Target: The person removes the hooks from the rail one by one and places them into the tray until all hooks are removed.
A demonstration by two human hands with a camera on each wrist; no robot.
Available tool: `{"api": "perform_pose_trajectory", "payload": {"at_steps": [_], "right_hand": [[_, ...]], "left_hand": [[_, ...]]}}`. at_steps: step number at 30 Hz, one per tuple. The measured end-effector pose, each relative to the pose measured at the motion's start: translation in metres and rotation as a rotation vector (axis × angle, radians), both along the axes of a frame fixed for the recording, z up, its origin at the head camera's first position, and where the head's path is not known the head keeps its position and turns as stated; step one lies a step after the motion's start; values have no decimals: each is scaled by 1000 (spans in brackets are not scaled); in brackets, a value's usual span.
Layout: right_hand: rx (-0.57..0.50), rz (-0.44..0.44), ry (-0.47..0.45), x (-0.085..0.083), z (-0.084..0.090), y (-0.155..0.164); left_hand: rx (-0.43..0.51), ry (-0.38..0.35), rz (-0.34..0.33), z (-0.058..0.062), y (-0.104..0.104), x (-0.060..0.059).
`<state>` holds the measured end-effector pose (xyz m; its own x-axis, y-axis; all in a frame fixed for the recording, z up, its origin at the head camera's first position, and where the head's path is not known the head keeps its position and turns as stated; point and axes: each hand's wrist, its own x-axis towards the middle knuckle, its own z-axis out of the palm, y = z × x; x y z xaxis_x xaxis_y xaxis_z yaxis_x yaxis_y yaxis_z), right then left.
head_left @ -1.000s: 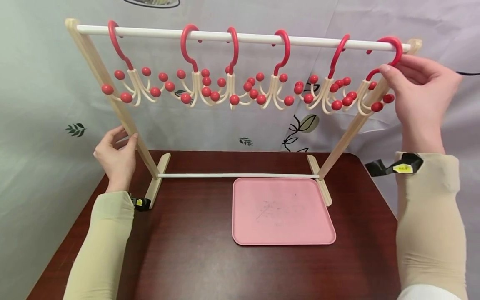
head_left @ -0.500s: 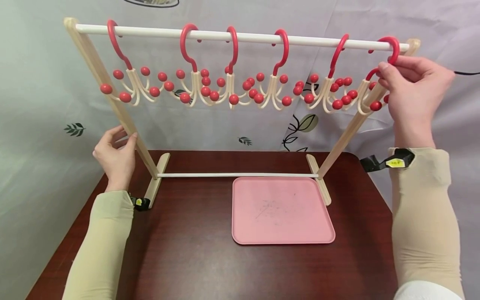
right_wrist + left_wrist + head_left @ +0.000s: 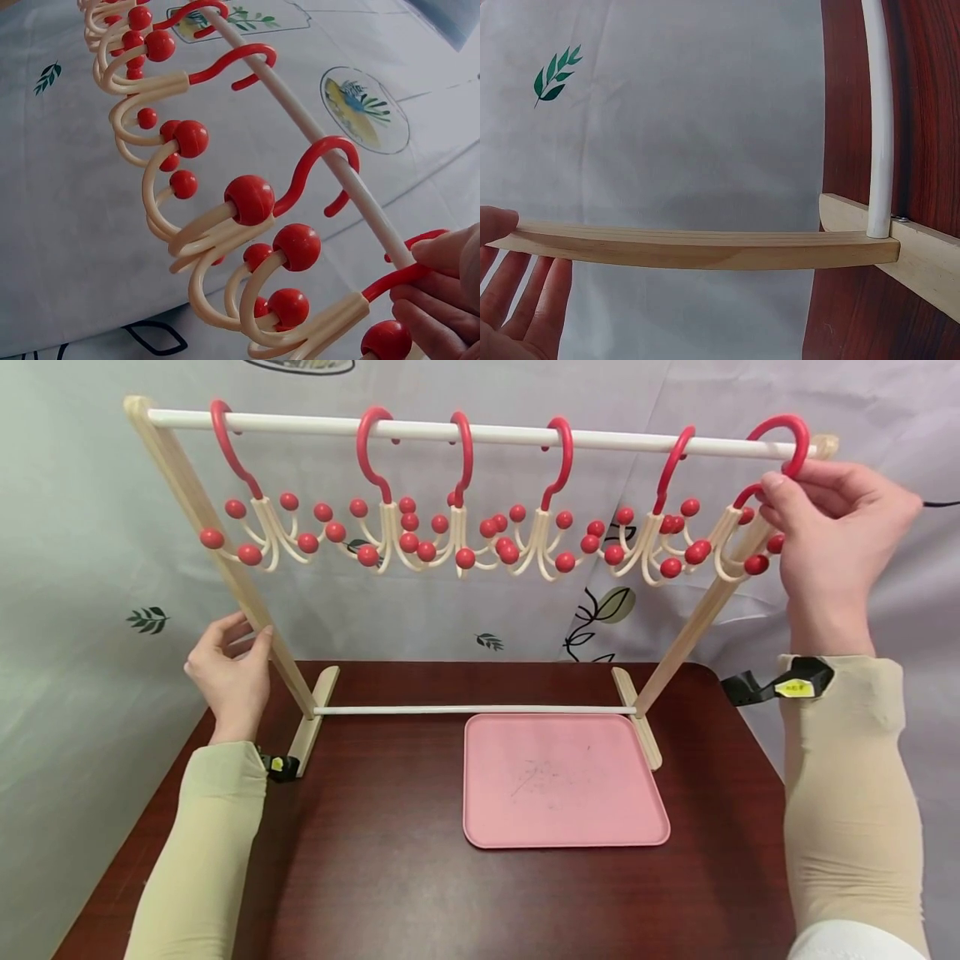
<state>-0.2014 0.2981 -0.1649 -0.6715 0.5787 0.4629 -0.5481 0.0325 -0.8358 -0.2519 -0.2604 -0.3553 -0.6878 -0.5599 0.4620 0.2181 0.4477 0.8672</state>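
Our right hand (image 3: 832,539) pinches the red neck of the rightmost hook hanger (image 3: 757,485) between thumb and fingertips (image 3: 435,262), at the right end of the white top rail (image 3: 480,433); the red hook arches above the rail there, and whether it touches the rail we cannot tell. Our left hand (image 3: 228,672) sits against the left slanted leg (image 3: 225,560) of the wooden rack, thumb on the wood and fingers relaxed and slightly spread behind it, as the left wrist view shows, with fingers (image 3: 525,300) lying loosely under the leg. We count six hangers along the rail: the one we hold and five others (image 3: 465,485) spaced to its left, each with a red hook at the top and a cluster of cream curved prongs tipped with red balls (image 3: 465,558) below. The balls overlap too much for us to count them exactly. The rack stands on a dark wooden table (image 3: 375,877) on two flat feet, joined low down by one white lower bar (image 3: 472,710). One pink tray (image 3: 562,781) lies on the table just in front of that bar, toward the right foot; it holds no objects, only faint scuff marks on its surface. Both our forearms wear beige sleeves (image 3: 847,793).
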Motion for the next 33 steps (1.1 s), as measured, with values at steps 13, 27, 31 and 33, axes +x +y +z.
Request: {"api": "perform_pose_trajectory", "payload": {"at_steps": [13,27,31,33], "right_hand": [[-7,-59,47,19,15,-13],[7,-47,92,39,11,-14],[45,-76,85,42,6,-14],[64,-90,84,44,3,-13]], "left_hand": [[-4,-11,0,1,0,2],[-10,-14,5,2,1,3],[-9,-6,4,2,2,3],[-10,-5,3,2,2,2]]}}
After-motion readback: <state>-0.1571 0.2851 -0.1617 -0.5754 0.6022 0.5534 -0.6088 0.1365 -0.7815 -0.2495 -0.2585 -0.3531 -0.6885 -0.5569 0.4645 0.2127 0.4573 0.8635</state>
